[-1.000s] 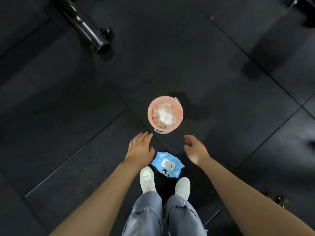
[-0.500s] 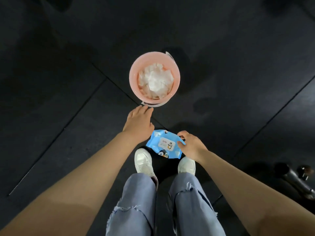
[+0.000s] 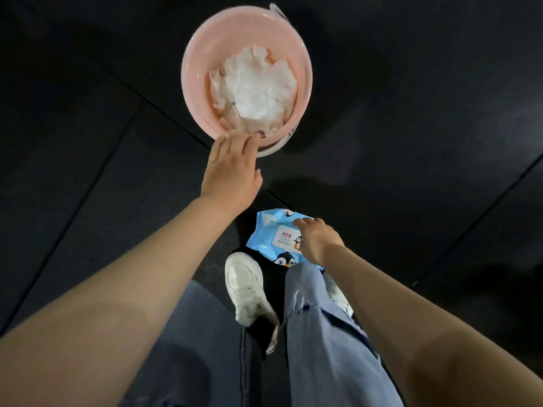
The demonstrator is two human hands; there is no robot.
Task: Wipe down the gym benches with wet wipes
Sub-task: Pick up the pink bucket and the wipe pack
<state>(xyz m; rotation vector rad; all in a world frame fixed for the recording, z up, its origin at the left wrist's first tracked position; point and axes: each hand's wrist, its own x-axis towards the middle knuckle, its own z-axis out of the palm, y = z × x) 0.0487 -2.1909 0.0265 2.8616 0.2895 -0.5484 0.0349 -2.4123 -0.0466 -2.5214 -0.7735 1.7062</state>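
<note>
Left hand (image 3: pixel 230 168) reached bucket (image 3: pixel 194 92) rim; shoe (image 3: pixel 245 284) beside wipes pack (image 3: pixel 273 230).

Dim scene with dark floor (image 3: pixel 411 113); light from above brightens the forearms, edges stretch wide-angle, slight motion blur.

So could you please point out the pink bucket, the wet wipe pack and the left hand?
pink bucket (image 3: pixel 196 42), head view, bare inner wall.
wet wipe pack (image 3: pixel 269 227), head view, blue front.
left hand (image 3: pixel 232 168), head view, back of hand.

Dark floor (image 3: pixel 411 113); bucket (image 3: pixel 202 39); wipes pack (image 3: pixel 273 230)
</note>
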